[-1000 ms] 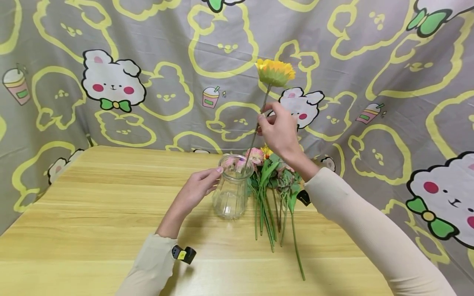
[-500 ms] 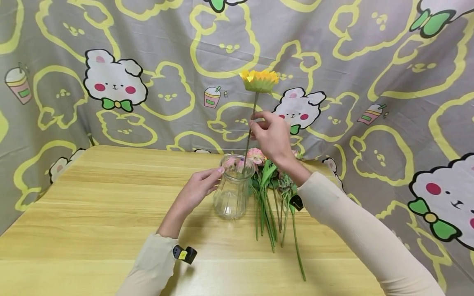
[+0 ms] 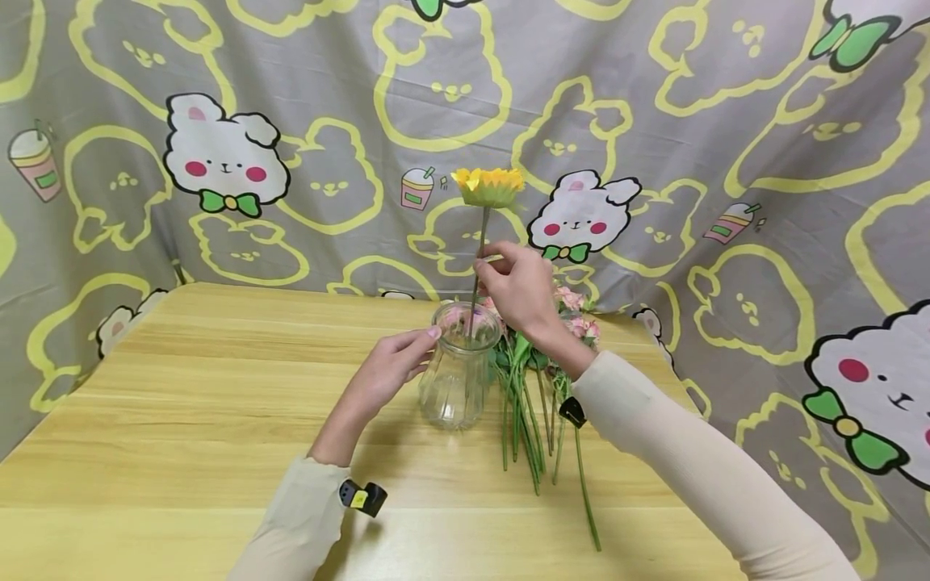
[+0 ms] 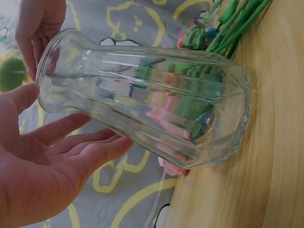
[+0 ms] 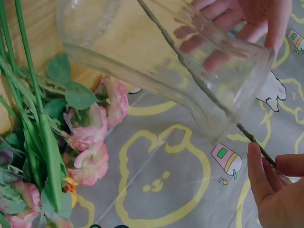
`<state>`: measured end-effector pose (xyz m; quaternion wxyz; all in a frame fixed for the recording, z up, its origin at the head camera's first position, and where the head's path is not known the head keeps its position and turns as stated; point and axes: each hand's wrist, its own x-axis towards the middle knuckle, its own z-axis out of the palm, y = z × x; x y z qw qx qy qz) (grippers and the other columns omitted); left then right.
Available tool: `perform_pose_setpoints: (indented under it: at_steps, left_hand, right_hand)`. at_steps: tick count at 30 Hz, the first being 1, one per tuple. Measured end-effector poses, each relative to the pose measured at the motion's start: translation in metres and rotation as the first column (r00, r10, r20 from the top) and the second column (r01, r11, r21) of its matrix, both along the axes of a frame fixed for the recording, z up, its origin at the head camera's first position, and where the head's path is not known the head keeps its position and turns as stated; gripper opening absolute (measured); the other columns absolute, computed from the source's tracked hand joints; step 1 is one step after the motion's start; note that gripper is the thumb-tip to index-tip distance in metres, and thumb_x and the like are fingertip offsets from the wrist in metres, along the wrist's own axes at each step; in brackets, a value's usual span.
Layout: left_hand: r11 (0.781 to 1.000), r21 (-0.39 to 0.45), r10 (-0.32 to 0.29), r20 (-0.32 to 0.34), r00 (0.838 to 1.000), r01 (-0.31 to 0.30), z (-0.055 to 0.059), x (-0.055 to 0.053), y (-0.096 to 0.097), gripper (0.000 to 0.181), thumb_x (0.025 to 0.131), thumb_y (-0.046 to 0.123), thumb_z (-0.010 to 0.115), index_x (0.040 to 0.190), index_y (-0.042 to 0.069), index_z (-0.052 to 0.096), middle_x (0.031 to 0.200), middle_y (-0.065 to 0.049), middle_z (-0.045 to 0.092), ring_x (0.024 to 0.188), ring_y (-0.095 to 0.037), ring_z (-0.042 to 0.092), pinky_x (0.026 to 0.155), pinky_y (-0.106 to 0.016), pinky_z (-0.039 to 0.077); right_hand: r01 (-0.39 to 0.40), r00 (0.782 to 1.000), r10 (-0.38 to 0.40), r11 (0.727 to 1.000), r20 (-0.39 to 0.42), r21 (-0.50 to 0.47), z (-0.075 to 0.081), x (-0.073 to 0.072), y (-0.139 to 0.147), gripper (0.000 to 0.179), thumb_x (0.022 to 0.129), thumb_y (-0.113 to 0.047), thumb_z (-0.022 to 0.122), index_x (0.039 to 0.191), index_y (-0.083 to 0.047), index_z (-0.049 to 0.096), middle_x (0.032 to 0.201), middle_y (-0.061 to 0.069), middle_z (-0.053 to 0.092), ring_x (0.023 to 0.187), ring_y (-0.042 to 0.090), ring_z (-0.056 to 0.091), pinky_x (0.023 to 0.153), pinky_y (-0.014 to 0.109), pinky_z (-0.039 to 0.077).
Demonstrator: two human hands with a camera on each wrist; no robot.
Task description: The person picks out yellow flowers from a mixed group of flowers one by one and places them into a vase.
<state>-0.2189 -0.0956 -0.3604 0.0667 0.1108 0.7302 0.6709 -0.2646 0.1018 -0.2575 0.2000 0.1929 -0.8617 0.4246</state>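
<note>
A clear glass vase (image 3: 452, 391) with a flared rim stands upright on the table. My left hand (image 3: 388, 367) touches its left side, thumb against the rim and loosely extended fingers along the neck and body, as the left wrist view shows. Above the vase, my right hand (image 3: 519, 286) pinches the stem (image 5: 209, 90) of a yellow sunflower (image 3: 488, 187) between thumb and fingers. That stem passes through the mouth into the glass; its lower end leaves the right wrist view. The flower head stays above the right hand, nearly upright.
Right of the vase lies a bunch of artificial flowers: pink blooms (image 5: 90, 164), leaves and long green stems (image 3: 534, 436) reaching toward the front. One stem stretches farther forward than the others. A grey patterned cloth (image 3: 327, 97) hangs behind the wooden table (image 3: 218, 387).
My right hand has moved down and left with the sunflower, its stem sinking deeper into the vase and becoming more upright. My left hand and the vase have stayed in place.
</note>
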Motion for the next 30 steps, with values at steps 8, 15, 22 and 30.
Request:
perform_pose_setpoints:
  at_steps: [8, 15, 22, 30]
  left_hand:
    - [1.0, 0.004, -0.002, -0.007, 1.0, 0.002, -0.001, 0.0, -0.001, 0.069, 0.102, 0.055, 0.054, 0.146, 0.003, 0.053, 0.149, -0.016, 0.053, 0.137, -0.034, 0.053, 0.114, -0.043, 0.048]
    - [1.0, 0.008, -0.003, -0.007, 1.0, 0.003, 0.0, 0.001, -0.001, 0.067, 0.103, 0.054, 0.053, 0.145, 0.002, 0.053, 0.149, -0.016, 0.053, 0.137, -0.033, 0.053, 0.113, -0.043, 0.049]
    - [1.0, 0.009, -0.002, -0.005, 1.0, 0.002, 0.0, 0.001, -0.001, 0.068, 0.102, 0.054, 0.053, 0.145, 0.002, 0.053, 0.149, -0.016, 0.053, 0.137, -0.033, 0.053, 0.113, -0.043, 0.049]
    - [1.0, 0.001, 0.002, -0.004, 1.0, -0.002, 0.0, 0.001, -0.001, 0.067, 0.102, 0.055, 0.053, 0.144, 0.003, 0.054, 0.148, -0.015, 0.054, 0.136, -0.033, 0.054, 0.113, -0.043, 0.049]
  right_hand:
    - [-0.021, 0.999, 0.021, 1.0, 0.025, 0.019, -0.01, 0.002, -0.004, 0.018, 0.099, -0.015, 0.066, 0.109, -0.004, 0.076, 0.091, 0.013, 0.079, 0.075, 0.027, 0.076, 0.062, 0.034, 0.063]
    - [-0.044, 0.998, 0.042, 0.997, 0.04, 0.067, -0.016, 0.005, -0.007, 0.018, 0.098, -0.015, 0.066, 0.108, -0.004, 0.076, 0.089, 0.012, 0.079, 0.072, 0.026, 0.075, 0.056, 0.03, 0.06]
    - [-0.064, 0.997, 0.06, 0.996, 0.054, 0.067, -0.021, 0.006, -0.009, 0.015, 0.098, -0.014, 0.065, 0.105, -0.005, 0.075, 0.09, 0.012, 0.078, 0.071, 0.026, 0.075, 0.051, 0.028, 0.057]
    - [-0.062, 0.997, 0.061, 0.998, 0.048, 0.0, -0.019, 0.006, -0.011, 0.01, 0.097, -0.01, 0.066, 0.102, -0.004, 0.071, 0.093, 0.017, 0.077, 0.075, 0.027, 0.076, 0.057, 0.031, 0.062]
